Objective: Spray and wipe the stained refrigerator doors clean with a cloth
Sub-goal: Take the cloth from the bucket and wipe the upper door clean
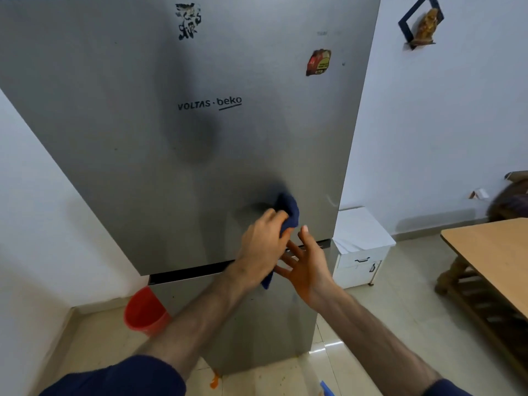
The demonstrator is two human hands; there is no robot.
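Observation:
A tall silver refrigerator fills the view, its upper door (pixel 148 132) above the gap and its lower door (pixel 257 324) below. My left hand (pixel 261 242) grips a dark blue cloth (pixel 290 214) and presses it against the lower right part of the upper door. My right hand (pixel 308 261) is open, fingers spread, just right of the left hand at the door gap, holding nothing. A torn black sticker mark (pixel 188 20) and a red-yellow sticker (pixel 318 62) sit high on the upper door. A blue object (pixel 325 388), possibly a spray bottle, pokes in at the bottom edge.
A red bucket (pixel 145 311) stands on the floor left of the fridge. A small white cabinet (pixel 360 247) stands to the fridge's right. A wooden table (pixel 491 252) is at the far right. An orange stain (pixel 215 382) marks the tiled floor.

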